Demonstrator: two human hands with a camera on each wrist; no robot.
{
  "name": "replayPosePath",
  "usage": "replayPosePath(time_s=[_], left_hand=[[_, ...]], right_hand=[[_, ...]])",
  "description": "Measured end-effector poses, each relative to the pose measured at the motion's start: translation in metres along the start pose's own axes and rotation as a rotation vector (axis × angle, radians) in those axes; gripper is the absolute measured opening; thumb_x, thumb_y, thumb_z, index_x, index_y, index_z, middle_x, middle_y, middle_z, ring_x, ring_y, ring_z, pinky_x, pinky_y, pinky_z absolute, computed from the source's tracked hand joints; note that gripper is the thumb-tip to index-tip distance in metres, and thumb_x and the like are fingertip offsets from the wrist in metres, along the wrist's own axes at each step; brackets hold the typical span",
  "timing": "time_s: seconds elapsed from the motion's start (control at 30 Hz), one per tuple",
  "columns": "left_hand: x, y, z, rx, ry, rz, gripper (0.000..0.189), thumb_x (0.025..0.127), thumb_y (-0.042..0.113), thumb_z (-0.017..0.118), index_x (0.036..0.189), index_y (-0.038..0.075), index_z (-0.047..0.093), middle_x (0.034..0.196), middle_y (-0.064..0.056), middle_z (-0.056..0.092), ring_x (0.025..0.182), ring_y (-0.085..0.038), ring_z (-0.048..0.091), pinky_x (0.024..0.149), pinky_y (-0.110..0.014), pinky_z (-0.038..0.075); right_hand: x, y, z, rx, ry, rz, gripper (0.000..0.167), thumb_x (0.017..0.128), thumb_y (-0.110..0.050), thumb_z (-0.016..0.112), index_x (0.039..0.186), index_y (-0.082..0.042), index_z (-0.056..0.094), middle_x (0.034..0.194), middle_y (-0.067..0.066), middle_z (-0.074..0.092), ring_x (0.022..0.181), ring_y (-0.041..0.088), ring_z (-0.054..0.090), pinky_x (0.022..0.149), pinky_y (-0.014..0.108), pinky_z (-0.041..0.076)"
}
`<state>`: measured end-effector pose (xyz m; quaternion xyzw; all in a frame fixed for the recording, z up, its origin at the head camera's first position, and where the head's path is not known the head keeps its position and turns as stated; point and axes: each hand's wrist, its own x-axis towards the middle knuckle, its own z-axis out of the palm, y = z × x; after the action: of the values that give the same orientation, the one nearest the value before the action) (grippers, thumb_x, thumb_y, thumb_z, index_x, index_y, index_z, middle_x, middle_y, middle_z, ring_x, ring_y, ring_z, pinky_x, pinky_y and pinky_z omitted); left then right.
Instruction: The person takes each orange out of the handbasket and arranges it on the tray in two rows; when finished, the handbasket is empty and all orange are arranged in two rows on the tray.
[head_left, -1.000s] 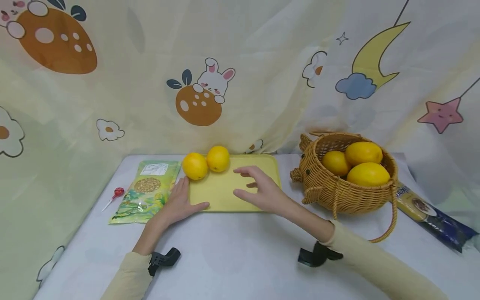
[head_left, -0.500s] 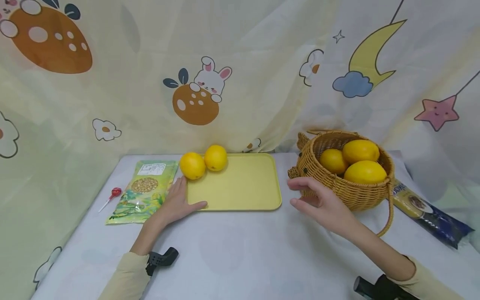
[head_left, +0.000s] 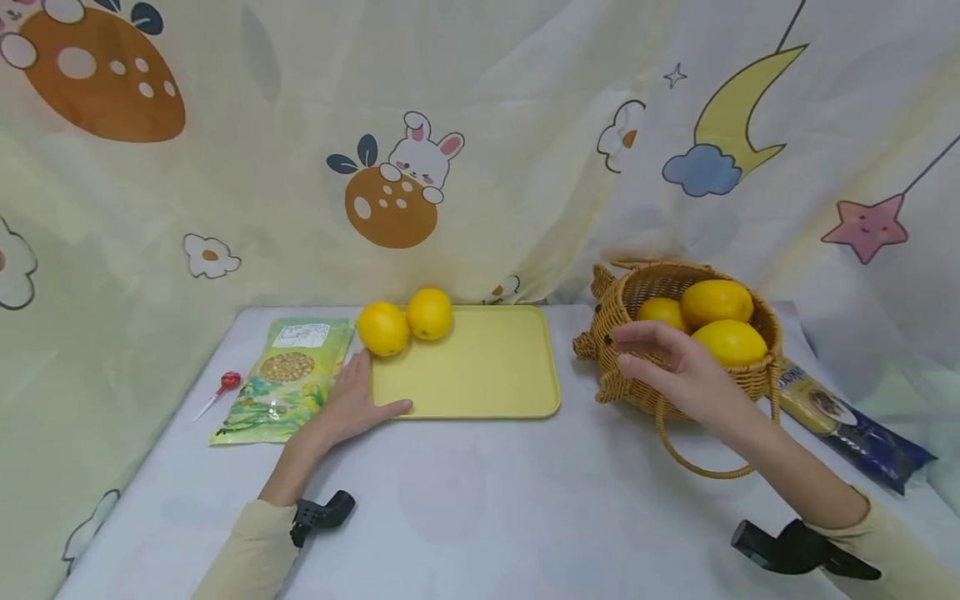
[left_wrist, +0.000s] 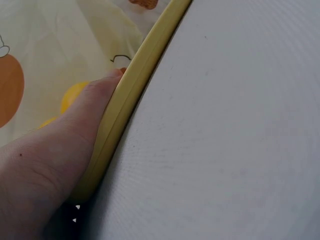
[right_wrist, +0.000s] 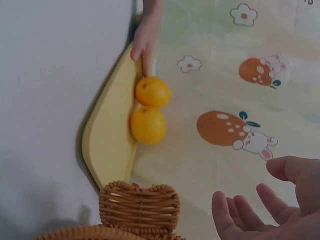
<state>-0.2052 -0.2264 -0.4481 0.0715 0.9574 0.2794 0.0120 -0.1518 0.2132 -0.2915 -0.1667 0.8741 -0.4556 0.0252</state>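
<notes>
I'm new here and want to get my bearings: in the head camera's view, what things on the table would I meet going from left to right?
Red lollipop → green packet → yellow tray → wicker basket → blue and gold packet.

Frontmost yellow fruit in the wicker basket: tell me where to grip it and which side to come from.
Probably from above with the right hand, gripping the upper sides of the frontmost yellow fruit, spread over its rounded top. The near wall of the wicker basket hides its lower part, and another yellow fruit sits close behind, so a side approach looks tighter.
</notes>
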Motion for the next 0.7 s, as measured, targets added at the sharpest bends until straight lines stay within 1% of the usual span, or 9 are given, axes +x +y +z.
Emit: replayPosePath(time_s=[0.13,0.2,0.3,0.37,0.4,0.47,0.57,0.63,0.7], left_hand=[[0.000,0.000,-0.001,-0.032,-0.006,-0.006,0.130,0.072,0.072,0.068,0.155,0.006,-0.008,0.163,-0.022,0.001,0.150,-0.042,0.008,0.120,-0.061,0.010],[0.000,0.001,-0.002,-0.043,-0.009,-0.011,0.131,0.072,0.072,0.068,0.155,0.008,-0.011,0.163,-0.021,-0.002,0.150,-0.041,0.006,0.121,-0.061,0.008],[0.000,0.001,-0.001,-0.046,-0.012,-0.013,0.132,0.073,0.071,0.068,0.155,0.010,-0.015,0.164,-0.020,-0.005,0.151,-0.041,0.004,0.121,-0.061,0.007],[0.000,0.002,-0.002,-0.044,-0.011,-0.008,0.132,0.073,0.070,0.069,0.154,0.009,-0.016,0.163,-0.020,-0.006,0.150,-0.042,0.004,0.120,-0.062,0.007],[0.000,0.003,-0.003,-0.043,-0.012,-0.007,0.132,0.074,0.069,0.069,0.154,0.009,-0.016,0.163,-0.020,-0.006,0.150,-0.042,0.004,0.120,-0.062,0.007],[-0.001,0.004,-0.004,-0.035,-0.015,-0.004,0.132,0.074,0.068,0.069,0.154,0.008,-0.017,0.163,-0.020,-0.007,0.150,-0.043,0.004,0.120,-0.062,0.007],[-0.001,0.007,-0.006,-0.029,-0.034,-0.011,0.132,0.075,0.068,0.068,0.153,0.007,-0.018,0.163,-0.021,-0.008,0.150,-0.043,0.003,0.120,-0.061,0.007],[-0.001,0.008,-0.007,-0.023,-0.048,-0.028,0.132,0.075,0.069,0.067,0.153,0.006,-0.018,0.163,-0.022,-0.008,0.150,-0.043,0.002,0.121,-0.061,0.007],[-0.001,0.008,-0.008,-0.020,-0.062,-0.039,0.132,0.075,0.070,0.066,0.153,0.005,-0.018,0.162,-0.023,-0.008,0.150,-0.043,0.002,0.120,-0.061,0.007]], right_hand=[[0.016,-0.001,-0.023,0.051,-0.016,0.043,0.040,0.099,-0.030,0.055,0.132,-0.007,0.049,0.126,0.001,0.056,0.100,0.009,0.065,0.084,0.015,0.054],[0.027,-0.001,-0.037,0.038,-0.021,0.073,0.044,0.099,-0.034,0.055,0.133,-0.008,0.048,0.127,-0.002,0.055,0.100,0.004,0.064,0.083,0.015,0.055],[0.044,0.003,-0.059,-0.010,-0.064,0.137,0.050,0.099,-0.040,0.052,0.137,-0.008,0.044,0.136,0.003,0.049,0.101,-0.004,0.059,0.083,0.015,0.054],[0.058,0.007,-0.073,-0.057,-0.099,0.177,0.055,0.099,-0.043,0.051,0.139,-0.007,0.043,0.142,0.009,0.046,0.105,-0.004,0.056,0.084,0.017,0.055],[0.065,0.010,-0.079,-0.086,-0.125,0.187,0.056,0.099,-0.043,0.050,0.140,-0.006,0.041,0.144,0.012,0.044,0.108,0.001,0.056,0.086,0.020,0.056],[0.080,0.016,-0.091,-0.148,-0.198,0.212,0.059,0.100,-0.045,0.048,0.141,-0.003,0.039,0.146,0.017,0.041,0.117,0.014,0.055,0.092,0.031,0.056],[0.100,0.025,-0.107,-0.233,-0.327,0.247,0.062,0.100,-0.044,0.047,0.143,0.000,0.036,0.146,0.024,0.039,0.128,0.035,0.047,0.097,0.047,0.053],[0.113,0.031,-0.115,-0.268,-0.420,0.283,0.064,0.101,-0.045,0.046,0.144,0.001,0.033,0.147,0.027,0.036,0.133,0.043,0.039,0.098,0.052,0.052],[0.123,0.035,-0.120,-0.279,-0.483,0.319,0.065,0.101,-0.045,0.046,0.145,0.001,0.031,0.149,0.028,0.032,0.137,0.047,0.033,0.097,0.053,0.051]])
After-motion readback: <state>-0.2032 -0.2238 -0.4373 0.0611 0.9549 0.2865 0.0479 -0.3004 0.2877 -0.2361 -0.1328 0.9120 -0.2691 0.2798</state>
